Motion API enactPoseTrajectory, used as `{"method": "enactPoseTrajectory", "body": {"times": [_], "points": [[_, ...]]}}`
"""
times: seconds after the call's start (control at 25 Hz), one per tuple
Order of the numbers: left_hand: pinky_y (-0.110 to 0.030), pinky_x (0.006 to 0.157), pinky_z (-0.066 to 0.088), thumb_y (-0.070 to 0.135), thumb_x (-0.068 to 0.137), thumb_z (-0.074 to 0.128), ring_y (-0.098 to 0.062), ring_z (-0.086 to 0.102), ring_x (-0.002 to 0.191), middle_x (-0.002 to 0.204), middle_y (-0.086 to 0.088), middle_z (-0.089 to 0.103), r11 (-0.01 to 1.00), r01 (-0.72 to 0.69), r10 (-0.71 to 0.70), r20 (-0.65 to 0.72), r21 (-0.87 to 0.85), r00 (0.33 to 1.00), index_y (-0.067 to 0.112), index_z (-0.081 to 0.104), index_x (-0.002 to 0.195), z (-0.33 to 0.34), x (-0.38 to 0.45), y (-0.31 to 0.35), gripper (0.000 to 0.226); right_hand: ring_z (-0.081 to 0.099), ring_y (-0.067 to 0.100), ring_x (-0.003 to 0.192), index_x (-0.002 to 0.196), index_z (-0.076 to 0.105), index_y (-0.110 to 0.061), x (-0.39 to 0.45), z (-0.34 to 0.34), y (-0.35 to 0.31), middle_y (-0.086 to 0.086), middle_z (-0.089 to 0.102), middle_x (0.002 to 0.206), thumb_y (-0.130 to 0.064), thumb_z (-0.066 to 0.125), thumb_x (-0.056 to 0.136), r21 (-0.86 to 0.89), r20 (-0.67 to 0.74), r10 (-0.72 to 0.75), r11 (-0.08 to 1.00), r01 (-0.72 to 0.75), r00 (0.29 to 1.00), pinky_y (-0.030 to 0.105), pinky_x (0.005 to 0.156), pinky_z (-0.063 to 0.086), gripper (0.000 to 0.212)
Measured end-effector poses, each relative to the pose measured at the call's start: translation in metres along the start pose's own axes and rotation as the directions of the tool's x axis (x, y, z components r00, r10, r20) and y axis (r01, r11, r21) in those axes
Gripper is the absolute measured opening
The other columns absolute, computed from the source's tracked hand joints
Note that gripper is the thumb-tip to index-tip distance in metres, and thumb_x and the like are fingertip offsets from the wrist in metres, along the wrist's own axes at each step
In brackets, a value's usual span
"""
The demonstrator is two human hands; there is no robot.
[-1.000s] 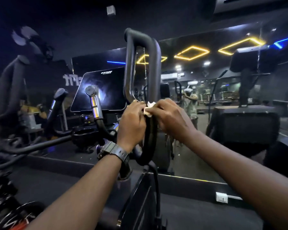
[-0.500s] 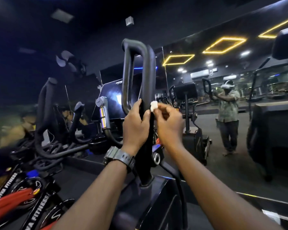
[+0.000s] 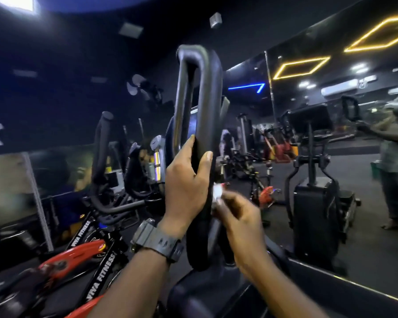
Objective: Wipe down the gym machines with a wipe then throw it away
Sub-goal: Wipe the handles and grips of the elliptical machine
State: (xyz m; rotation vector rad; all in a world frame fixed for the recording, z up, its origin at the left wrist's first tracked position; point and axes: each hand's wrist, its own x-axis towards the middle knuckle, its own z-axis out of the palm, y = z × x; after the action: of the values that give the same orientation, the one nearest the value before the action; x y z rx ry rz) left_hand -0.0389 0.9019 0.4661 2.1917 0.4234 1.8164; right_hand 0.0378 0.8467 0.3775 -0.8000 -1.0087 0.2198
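The tall black loop handle [image 3: 202, 106] stands upright in the middle, with a narrow open slot between its two bars above the left hand [image 3: 186, 187] gripping it. To its left, the way is crowded by another curved handle [image 3: 100, 154] and the red-and-black spin bike [image 3: 83, 253] low down. To its right, beyond the right hand [image 3: 239, 216], open air reaches the wall mirror [image 3: 345, 157].

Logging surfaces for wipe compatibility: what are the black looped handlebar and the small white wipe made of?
Black looped handlebar: looks like matte foam or rubber sleeving, with a dull soft sheen; the core is hidden. Small white wipe: likely crumpled tissue or nonwoven, too blurred to say, pinched by the right hand.
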Motion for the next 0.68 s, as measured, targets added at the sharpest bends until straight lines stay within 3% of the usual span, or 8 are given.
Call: {"method": "enactPoseTrajectory", "body": {"times": [0.12,0.24,0.32,0.44,0.6,0.68], "points": [[-0.034,0.108,0.043,0.038,0.094,0.054,-0.006,0.053,0.128,0.139,0.001,0.058,0.995,0.017,-0.016,-0.012,0.103,1.0,0.016,0.042,0.148,0.011,0.009,0.006,0.06,0.068,0.014,0.092,0.102,0.072,-0.016,0.051,-0.006,-0.007,0.002,0.074,0.097,-0.015,0.063,0.095,0.092,0.059,-0.051,0.995,0.046,0.997,0.041,0.087,0.054,0.012],[-0.041,0.104,0.048,0.039,0.093,0.056,-0.008,0.06,0.117,0.129,0.002,0.064,0.996,0.038,-0.041,0.034,0.081,0.999,0.02,0.043,0.147,0.015,0.025,0.01,0.058,0.069,0.016,0.101,0.109,0.07,-0.012,0.131,0.001,-0.042,0.002,0.074,0.104,-0.014,0.06,0.096,0.235,0.099,-0.084,0.97,0.058,0.992,0.038,0.092,0.055,0.016],[-0.046,0.102,0.048,0.039,0.095,0.055,-0.01,0.062,0.112,0.125,0.001,0.065,0.995,0.076,-0.081,0.078,0.07,0.994,0.023,0.043,0.145,0.014,0.03,0.015,0.054,0.069,0.013,0.1,0.108,0.07,-0.013,0.109,-0.005,-0.024,-0.001,0.074,0.103,-0.008,0.061,0.094,0.235,0.135,-0.09,0.97,0.057,0.987,0.031,0.09,0.054,0.018],[-0.041,0.096,0.051,0.036,0.098,0.054,-0.01,0.065,0.105,0.114,0.007,0.069,0.983,0.098,-0.109,0.062,0.158,0.992,0.026,0.05,0.138,0.013,0.027,0.024,0.042,0.069,0.008,0.093,0.102,0.072,-0.018,0.051,-0.021,-0.014,-0.004,0.075,0.097,-0.008,0.065,0.092,0.282,0.237,-0.067,0.959,-0.003,0.969,0.025,0.083,0.052,0.016],[-0.029,0.082,0.051,0.033,0.1,0.053,-0.004,0.066,0.088,0.095,0.01,0.07,0.962,0.095,-0.089,-0.036,0.257,0.995,0.022,0.061,0.119,0.027,0.053,0.043,0.024,0.068,0.006,0.095,0.108,0.071,-0.018,0.168,0.003,-0.066,-0.006,0.074,0.1,-0.02,0.061,0.096,0.345,0.028,-0.109,0.934,0.092,0.994,0.033,0.089,0.056,0.016],[-0.021,0.081,0.049,0.031,0.101,0.051,0.0,0.064,0.089,0.097,0.01,0.069,0.95,0.099,-0.077,-0.087,0.296,0.993,0.022,0.059,0.122,0.035,0.066,0.051,0.024,0.067,0.004,0.099,0.11,0.071,-0.021,0.19,0.009,-0.071,-0.009,0.073,0.103,-0.02,0.06,0.095,0.388,0.024,-0.181,0.908,0.158,0.983,0.037,0.092,0.055,0.018]]}}
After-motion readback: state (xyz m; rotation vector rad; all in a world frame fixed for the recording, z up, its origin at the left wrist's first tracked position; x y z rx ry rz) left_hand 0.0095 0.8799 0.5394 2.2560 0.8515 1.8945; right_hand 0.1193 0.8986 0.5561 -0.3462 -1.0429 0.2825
